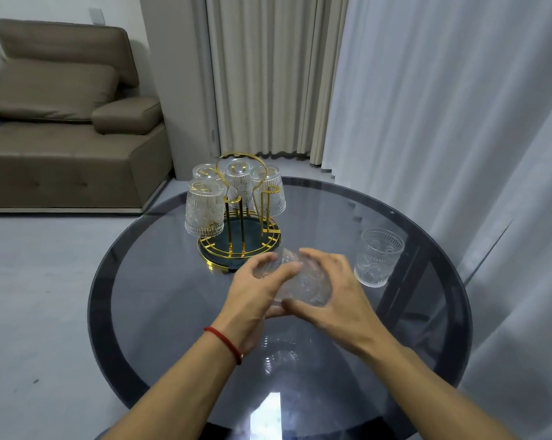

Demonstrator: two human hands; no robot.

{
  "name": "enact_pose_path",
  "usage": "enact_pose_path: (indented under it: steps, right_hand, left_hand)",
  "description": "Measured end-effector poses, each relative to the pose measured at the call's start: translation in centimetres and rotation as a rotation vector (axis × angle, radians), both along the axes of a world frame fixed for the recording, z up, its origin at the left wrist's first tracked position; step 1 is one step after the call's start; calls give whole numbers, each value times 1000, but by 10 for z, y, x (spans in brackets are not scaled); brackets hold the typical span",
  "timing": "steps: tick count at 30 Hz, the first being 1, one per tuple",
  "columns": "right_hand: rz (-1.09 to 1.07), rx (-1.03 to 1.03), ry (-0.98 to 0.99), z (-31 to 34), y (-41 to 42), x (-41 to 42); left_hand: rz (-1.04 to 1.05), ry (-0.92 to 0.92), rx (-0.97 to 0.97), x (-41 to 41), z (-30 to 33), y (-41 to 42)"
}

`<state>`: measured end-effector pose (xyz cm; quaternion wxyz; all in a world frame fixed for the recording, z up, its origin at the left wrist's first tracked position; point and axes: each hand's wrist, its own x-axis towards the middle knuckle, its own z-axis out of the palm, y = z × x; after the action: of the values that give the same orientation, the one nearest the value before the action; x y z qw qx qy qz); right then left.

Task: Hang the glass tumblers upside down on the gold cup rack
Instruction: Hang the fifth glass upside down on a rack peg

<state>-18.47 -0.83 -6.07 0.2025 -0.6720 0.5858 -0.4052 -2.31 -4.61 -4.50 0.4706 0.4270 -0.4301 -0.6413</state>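
The gold cup rack (240, 249) stands on a dark round tray at the far middle of the table. Several embossed glass tumblers (205, 208) hang upside down on its posts; the gold post at the front right (266, 204) is bare. Just in front of the rack, both hands hold one tumbler (303, 282) tilted on its side above the table. My left hand (255, 296) grips its left side, and my right hand (335, 293) wraps its right side. Another tumbler (376, 257) stands upright on the table to the right.
The round dark glass table (173, 296) reflects the hands and the held glass. White curtains (443, 106) hang close along the right side. A brown sofa (62, 122) stands at the far left across a grey floor.
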Motion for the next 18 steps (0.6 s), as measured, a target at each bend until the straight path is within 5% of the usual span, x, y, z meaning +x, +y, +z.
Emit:
enact_pose_path:
  steps: [5,9,14,18]
  right_hand:
    - [36,345,-654,8,-10,5]
    - [28,326,-854,9,-19,9]
    - [-222,205,-670,4,-32,8]
    - [-327,92,-515,9,-42,0]
  left_hand:
    - [-87,164,42,12,5,-13]
    - [-119,97,-31,12,0,-24]
    - [188,-759,-529,29,-30,-53]
    - [109,-1223,-603,38,-61,-68]
